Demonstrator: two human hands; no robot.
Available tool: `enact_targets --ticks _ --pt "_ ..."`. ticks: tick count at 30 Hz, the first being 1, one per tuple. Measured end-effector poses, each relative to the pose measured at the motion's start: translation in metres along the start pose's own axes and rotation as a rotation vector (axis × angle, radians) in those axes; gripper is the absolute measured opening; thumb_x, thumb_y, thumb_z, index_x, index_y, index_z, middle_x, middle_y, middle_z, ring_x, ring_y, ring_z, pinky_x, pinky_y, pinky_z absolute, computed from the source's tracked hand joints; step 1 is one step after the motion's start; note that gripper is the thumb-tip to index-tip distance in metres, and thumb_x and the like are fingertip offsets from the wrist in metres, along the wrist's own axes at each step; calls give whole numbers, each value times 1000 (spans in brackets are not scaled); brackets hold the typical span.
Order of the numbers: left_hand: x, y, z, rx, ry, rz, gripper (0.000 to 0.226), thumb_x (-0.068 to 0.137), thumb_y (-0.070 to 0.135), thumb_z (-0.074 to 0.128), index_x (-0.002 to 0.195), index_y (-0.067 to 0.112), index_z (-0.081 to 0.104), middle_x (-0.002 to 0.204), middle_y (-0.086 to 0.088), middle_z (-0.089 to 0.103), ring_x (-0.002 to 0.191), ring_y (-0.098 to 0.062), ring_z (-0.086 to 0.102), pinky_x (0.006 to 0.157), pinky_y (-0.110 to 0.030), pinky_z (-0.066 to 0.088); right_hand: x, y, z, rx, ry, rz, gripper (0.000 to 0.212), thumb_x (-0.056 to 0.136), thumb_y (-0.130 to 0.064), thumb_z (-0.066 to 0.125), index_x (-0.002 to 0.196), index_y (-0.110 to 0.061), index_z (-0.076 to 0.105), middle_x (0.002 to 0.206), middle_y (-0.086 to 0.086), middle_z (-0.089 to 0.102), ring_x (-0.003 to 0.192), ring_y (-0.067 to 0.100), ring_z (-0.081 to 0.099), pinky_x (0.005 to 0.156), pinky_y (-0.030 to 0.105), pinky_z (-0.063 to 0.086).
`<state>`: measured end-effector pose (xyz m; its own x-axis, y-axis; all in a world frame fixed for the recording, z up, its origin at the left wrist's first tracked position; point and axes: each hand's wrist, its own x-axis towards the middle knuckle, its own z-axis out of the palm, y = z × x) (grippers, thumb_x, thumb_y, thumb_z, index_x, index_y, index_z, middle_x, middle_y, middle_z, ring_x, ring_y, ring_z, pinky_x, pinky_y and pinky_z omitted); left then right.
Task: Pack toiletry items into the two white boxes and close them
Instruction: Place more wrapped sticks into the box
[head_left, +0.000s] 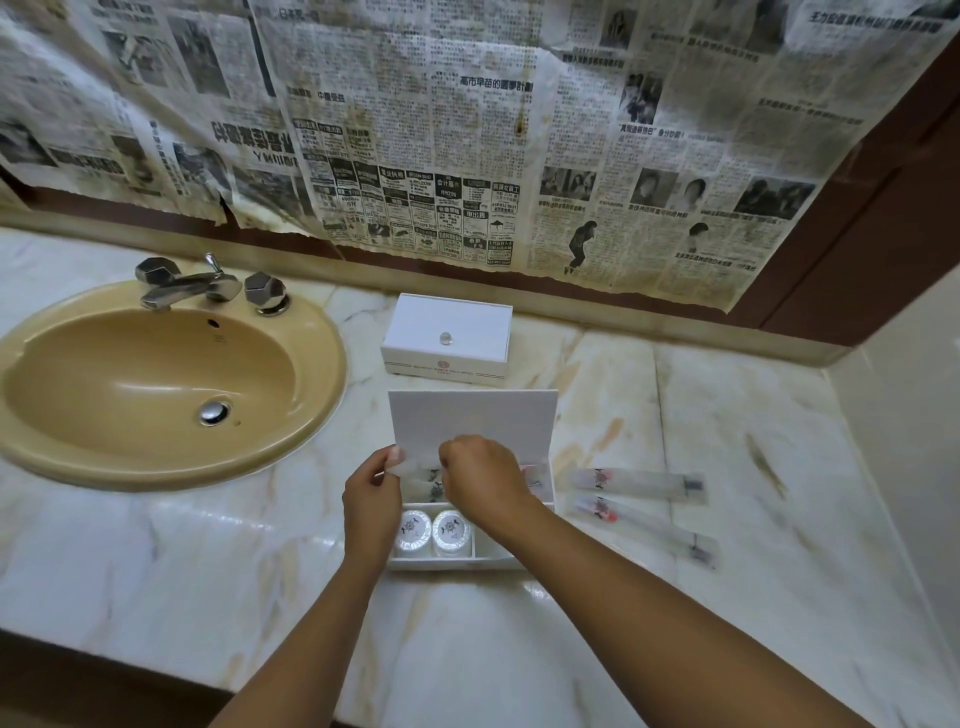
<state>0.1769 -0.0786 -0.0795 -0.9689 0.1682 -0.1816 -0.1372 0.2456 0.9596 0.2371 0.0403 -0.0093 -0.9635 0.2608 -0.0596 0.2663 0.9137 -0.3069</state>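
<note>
An open white box (511, 558) stands in front of me on the marble counter, its lid (472, 421) raised upright. Two round white soaps (435, 530) lie in its front left compartment. My left hand (371, 499) and my right hand (480, 475) both pinch a frosted sachet (415, 475) over the back compartment, where other frosted packets lie. A second white box (447, 338), shut and with a small knob on its lid, stands behind. Two frosted long packets (641, 483) (649, 525) lie on the counter to the right of the open box.
A tan oval sink (156, 384) with a chrome tap (202, 286) is set in the counter at the left. Old newspaper (467, 130) covers the wall behind. A brown frame and a beige side wall (898, 441) bound the counter at the right.
</note>
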Motion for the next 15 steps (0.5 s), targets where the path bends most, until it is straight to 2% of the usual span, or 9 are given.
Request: enact_targets --ticks 3,9,11,15 --pt "1 -1 0 -19 -8 19 24 102 14 48 99 15 72 94 1 73 87 -13 65 81 -28 50 2 0 5 -6 -35 26 19 86 -1 53 95 -6 69 89 13 66 80 30 61 67 32 42" --pt "-2 3 1 -39 -2 17 31 105 16 39 94 19 68 89 3 70 82 -9 63 66 -13 45 3 0 7 -40 -78 29 18 87 0 53 98 -3 67 94 17 66 87 33 63 74 36 47" --pt "-3 5 1 -44 1 22 33 106 18 38 90 23 67 88 5 70 82 -9 63 68 -15 46 1 1 8 -68 -103 27 19 88 -1 53 102 -1 66 97 17 66 89 33 62 77 36 47" --pt "-1 3 2 -80 -18 -27 36 105 24 36 93 20 70 92 2 73 88 -13 67 78 -30 52 -2 0 13 -116 -170 7 19 89 -3 55 103 -1 66 100 16 67 91 30 62 79 36 48"
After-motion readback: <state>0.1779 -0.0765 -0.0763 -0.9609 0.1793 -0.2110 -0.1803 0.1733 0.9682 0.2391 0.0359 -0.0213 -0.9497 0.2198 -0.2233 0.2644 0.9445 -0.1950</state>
